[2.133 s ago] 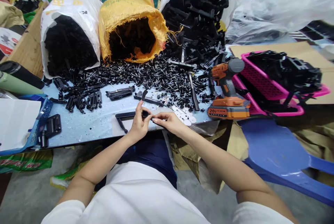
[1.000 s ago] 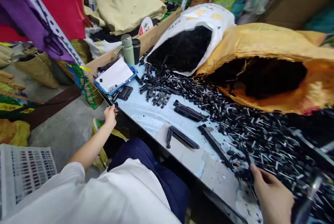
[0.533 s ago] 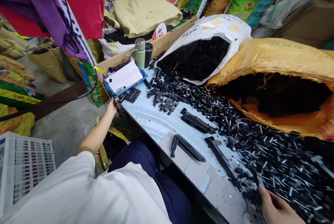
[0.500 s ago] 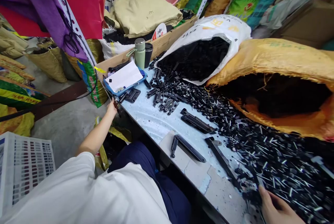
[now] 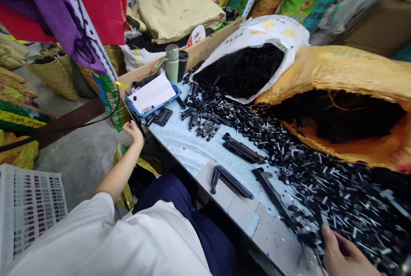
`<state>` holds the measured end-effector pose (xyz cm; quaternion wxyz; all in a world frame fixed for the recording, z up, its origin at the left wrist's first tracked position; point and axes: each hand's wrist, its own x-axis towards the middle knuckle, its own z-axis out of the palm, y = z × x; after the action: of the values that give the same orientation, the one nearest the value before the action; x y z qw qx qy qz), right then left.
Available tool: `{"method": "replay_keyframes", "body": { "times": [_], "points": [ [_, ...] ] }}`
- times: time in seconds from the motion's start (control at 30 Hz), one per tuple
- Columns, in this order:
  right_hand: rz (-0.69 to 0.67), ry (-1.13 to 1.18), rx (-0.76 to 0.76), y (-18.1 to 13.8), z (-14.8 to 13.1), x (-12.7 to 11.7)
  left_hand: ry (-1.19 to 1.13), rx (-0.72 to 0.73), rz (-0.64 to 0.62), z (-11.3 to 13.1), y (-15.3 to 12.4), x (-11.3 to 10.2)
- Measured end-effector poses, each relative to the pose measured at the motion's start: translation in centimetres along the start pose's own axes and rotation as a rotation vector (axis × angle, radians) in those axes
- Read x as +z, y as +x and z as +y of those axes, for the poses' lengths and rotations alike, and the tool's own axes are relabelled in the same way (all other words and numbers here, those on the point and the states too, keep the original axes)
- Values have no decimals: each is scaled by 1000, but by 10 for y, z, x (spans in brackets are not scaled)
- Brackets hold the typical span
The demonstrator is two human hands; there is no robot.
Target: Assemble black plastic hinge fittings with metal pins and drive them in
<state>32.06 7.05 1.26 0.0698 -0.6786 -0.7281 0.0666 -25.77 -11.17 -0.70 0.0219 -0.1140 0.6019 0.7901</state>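
Observation:
My left hand is beside the table's left edge, just below the blue tray. Its fingers are curled closed; whatever they may hold is hidden. At the lower right, the thumb and fingers of my right hand pinch a thin grey strip over the near edge of the heap. Close to it lies a long black bar with a bracket end. A folding black arm rests on the table's grey front part, and several dark bars lie together behind it.
Black parts and shiny pins spread across the table's right side. They lie before a white sack and an orange sack, both open. A green bottle stands by the back board. A white crate is at lower left.
My left hand has drawn slightly left, off the table edge, and its wrist has turned. My right hand has shifted a little to the right, still pinching the strip.

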Motion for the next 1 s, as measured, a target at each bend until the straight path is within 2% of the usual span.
{"method": "replay_keyframes", "body": {
  "times": [0.03, 0.07, 0.1, 0.13, 0.2, 0.23, 0.3, 0.33, 0.4, 0.47, 0.53, 0.63, 0.7, 0.77, 0.93, 1.0],
  "points": [
    [20, 67, 86, -7, -13, -6, 27, 88, -64, -1, -18, 5],
    [19, 152, 110, -14, -28, -12, 65, 167, -190, -4, -42, 13],
    [47, 215, 44, -21, -44, -18, 107, 225, -379, -7, -69, 21],
    [71, 275, -99, -27, -61, -23, 150, 223, -626, -11, -100, 29],
    [173, 313, -377, -36, -92, -31, 193, 14, -1138, -16, -167, 44],
    [212, 298, -475, -39, -104, -34, 196, -125, -1342, -16, -199, 49],
    [251, 252, -598, -46, -121, -41, 191, -360, -1594, -12, -254, 57],
    [261, 237, -619, -50, -125, -44, 194, -442, -1660, -9, -275, 60],
    [258, 256, -603, -59, -127, -50, 216, -533, -1701, -3, -304, 66],
    [196, 363, -541, -66, -121, -54, 255, -552, -1686, 1, -321, 70],
    [27, 521, -463, -67, -111, -58, 308, -542, -1675, 0, -329, 72],
    [-301, 719, -355, -61, -95, -61, 388, -532, -1678, -6, -336, 71],
    [-403, 797, -290, -57, -87, -58, 415, -526, -1677, -11, -341, 68],
    [-400, 842, -234, -56, -84, -53, 428, -520, -1675, -16, -346, 65],
    [-250, 846, -117, -65, -84, -35, 448, -484, -1670, -22, -357, 60],
    [-222, 863, -115, -68, -81, -30, 464, -492, -1661, -23, -359, 61]
  ]
}}
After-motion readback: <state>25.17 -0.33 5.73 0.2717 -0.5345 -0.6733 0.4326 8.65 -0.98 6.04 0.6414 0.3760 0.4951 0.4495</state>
